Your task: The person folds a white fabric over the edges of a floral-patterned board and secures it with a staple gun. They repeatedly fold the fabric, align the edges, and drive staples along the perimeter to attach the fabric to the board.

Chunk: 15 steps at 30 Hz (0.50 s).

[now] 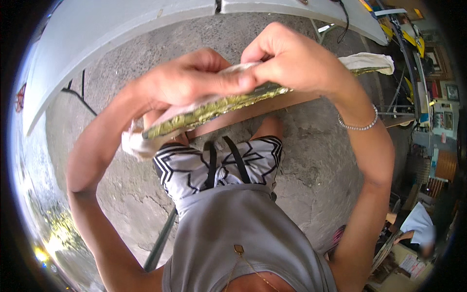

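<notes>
Gilded frame edge (214, 109), left hand (189, 78) and right hand (287, 58) clamped on white cloth (233, 70)

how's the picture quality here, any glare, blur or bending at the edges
Head view: strong fisheye bending, with the grey table edge curving and black corners; sun glare low at the left rim; both hands, left hand and right hand, on the gilded frame look slightly soft.

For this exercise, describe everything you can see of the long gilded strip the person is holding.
The strip is long, narrow and flat, with a rough gold-green face and a plain wooden-looking underside. It is held slanting, higher at the right, above the knees. The left hand and right hand press a white cloth onto it.
</notes>
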Each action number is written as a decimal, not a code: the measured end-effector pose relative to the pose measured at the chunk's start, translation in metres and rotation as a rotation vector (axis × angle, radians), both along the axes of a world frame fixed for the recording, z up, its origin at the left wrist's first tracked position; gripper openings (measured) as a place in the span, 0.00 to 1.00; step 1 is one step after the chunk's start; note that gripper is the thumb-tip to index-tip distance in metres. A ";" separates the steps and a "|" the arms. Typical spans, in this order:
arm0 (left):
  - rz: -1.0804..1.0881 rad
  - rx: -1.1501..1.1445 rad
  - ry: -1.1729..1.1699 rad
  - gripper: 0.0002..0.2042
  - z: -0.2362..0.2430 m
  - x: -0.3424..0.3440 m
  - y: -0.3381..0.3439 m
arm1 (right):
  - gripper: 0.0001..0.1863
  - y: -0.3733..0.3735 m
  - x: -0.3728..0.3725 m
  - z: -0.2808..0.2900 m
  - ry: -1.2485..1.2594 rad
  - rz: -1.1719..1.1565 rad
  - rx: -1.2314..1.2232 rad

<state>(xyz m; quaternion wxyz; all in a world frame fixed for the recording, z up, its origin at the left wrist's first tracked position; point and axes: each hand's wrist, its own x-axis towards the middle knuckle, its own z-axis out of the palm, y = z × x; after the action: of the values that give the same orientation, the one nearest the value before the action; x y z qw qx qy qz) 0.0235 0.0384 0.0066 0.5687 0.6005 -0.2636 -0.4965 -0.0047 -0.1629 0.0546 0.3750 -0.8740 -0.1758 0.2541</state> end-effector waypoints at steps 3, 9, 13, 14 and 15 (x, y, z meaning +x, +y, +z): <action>-0.135 -0.004 0.014 0.19 0.003 0.007 -0.004 | 0.09 0.000 -0.006 0.005 -0.017 -0.001 0.004; -0.024 -0.365 0.269 0.11 -0.020 -0.006 0.000 | 0.09 0.006 -0.010 0.008 0.160 -0.128 0.085; 0.044 -0.591 0.362 0.08 -0.040 -0.009 -0.001 | 0.17 -0.017 0.038 0.021 -0.167 -0.150 -0.053; 0.112 -0.579 0.426 0.08 -0.035 -0.015 0.001 | 0.17 -0.024 0.058 0.018 -0.417 -0.204 -0.196; 0.179 -0.558 0.479 0.08 -0.025 -0.021 0.002 | 0.18 -0.032 0.073 0.015 -0.677 -0.260 -0.329</action>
<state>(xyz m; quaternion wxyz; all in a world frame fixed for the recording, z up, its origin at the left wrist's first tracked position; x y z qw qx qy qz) 0.0020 0.0400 -0.0186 0.7971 0.3101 -0.1949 -0.4801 0.0687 -0.1946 0.0697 0.1798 -0.9718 -0.1341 -0.0731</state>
